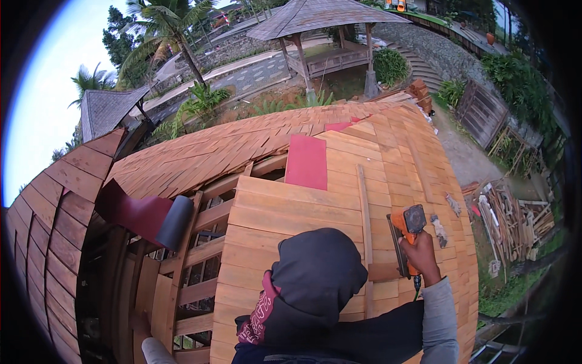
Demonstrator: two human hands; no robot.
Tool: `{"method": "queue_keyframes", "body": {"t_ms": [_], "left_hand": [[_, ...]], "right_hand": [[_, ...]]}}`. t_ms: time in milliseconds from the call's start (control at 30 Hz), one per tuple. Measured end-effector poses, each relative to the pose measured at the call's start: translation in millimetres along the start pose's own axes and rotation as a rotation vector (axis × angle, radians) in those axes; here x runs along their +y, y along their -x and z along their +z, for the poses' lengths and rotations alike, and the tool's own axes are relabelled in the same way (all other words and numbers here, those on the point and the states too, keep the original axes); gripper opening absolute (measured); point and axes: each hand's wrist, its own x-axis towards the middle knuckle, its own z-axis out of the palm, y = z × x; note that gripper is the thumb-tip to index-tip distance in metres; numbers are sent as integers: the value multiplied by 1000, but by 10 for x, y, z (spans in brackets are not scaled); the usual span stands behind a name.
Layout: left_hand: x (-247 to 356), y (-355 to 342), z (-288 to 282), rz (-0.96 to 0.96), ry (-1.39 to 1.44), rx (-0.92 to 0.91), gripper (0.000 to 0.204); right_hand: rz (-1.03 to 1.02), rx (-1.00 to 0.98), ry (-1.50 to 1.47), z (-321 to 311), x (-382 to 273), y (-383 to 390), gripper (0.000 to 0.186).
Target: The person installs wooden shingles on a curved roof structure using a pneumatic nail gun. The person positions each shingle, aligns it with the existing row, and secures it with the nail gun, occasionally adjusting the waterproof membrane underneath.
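My right hand [422, 255] is wrapped round the grip of an orange and black nail gun [407, 225], held low over the wooden roof shingles. A darker brown shingle [383, 272] lies beside the gun's long magazine, and a hose runs down from the grip. At the lower left, my left hand [142, 324] is beside long wooden boards [161, 303] near the open roof framing. Its fingers are dim and partly hidden, so whether it grips a board cannot be made out. A rounded shape in dark cloth [321, 273] hides part of the shingles between my arms.
Open battens [200, 255] with gaps lie left of the shingles. A partly unrolled dark red and black sheet [173, 224] hangs there; a red sheet [307, 161] lies further up. A thin wooden strip [365, 224] runs along the shingles. Beyond the right roof edge is scrap wood [515, 227].
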Motion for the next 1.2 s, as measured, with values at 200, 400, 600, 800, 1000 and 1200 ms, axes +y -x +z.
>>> {"method": "queue_keyframes", "body": {"t_ms": [200,400,600,800,1000,1200], "left_hand": [[63,334,-163,-45,384,424,42],[680,188,-1498,136,494,898,36],[2279,966,-3007,777,643,1190,32],[3867,857,-3369,1136,619,1157,34],[6077,115,-3296,1406,458,956,38],[7599,576,-3276,1566,707,545,28]], "right_hand": [[-74,29,-36,-31,-80,-5,31],[-157,41,-60,-10,-90,-56,31],[-49,-68,52,183,-83,-163,38],[-86,-102,-49,334,-21,-212,46],[57,-106,1,509,234,-407,46],[148,-132,126,632,346,-525,38]]}}
